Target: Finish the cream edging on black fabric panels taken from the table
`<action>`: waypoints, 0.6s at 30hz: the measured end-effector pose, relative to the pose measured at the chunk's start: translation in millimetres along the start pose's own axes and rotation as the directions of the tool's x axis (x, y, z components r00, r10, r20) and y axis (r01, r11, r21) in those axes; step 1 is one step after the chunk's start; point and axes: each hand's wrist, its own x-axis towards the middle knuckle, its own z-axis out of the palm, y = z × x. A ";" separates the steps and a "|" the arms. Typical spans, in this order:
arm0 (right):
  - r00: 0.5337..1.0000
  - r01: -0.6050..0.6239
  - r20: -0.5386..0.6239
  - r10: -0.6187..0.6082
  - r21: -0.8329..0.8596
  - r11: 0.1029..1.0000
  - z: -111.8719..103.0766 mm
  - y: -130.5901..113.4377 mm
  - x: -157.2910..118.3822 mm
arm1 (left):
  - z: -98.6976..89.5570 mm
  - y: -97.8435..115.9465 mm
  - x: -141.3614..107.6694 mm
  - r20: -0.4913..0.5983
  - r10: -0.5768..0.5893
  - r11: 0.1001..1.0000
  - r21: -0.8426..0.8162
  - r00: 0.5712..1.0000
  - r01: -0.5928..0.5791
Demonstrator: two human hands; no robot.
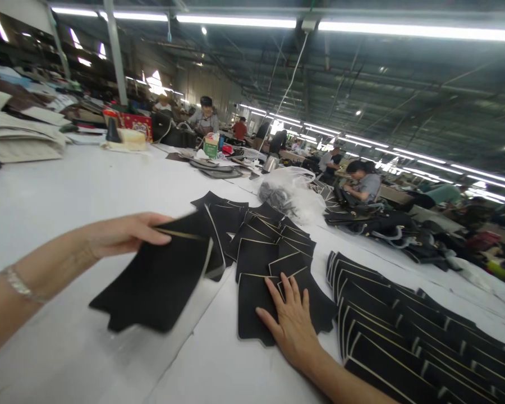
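Note:
My left hand (pixel 130 234) pinches the upper edge of black cut panels (pixel 155 286), thumb on top, and holds them at the left above the white table (pixel 96 196). The lifted panels have pale edges and a notched lower end; they look slightly blurred. My right hand (pixel 292 320) lies with fingers spread on a black panel (pixel 256 308) at the near end of a fanned pile. Other overlapping black panels (pixel 256 255) of the pile stretch away behind it. Both hands are fully visible.
Rows of overlapping black panels (pixel 387 336) lie at the right. Behind the pile sits a clear plastic bag (pixel 297 196). Black bags with handles (pixel 387 227) are at the back right, paper-like sheets (pixel 21 137) at the left. Several people work farther off.

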 end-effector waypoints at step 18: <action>1.000 -0.001 0.022 0.000 0.039 0.999 4.2 4.2 1.8 | -45.1 -22.4 241.4 -0.653 0.260 0.911 0.410 0.712 0.044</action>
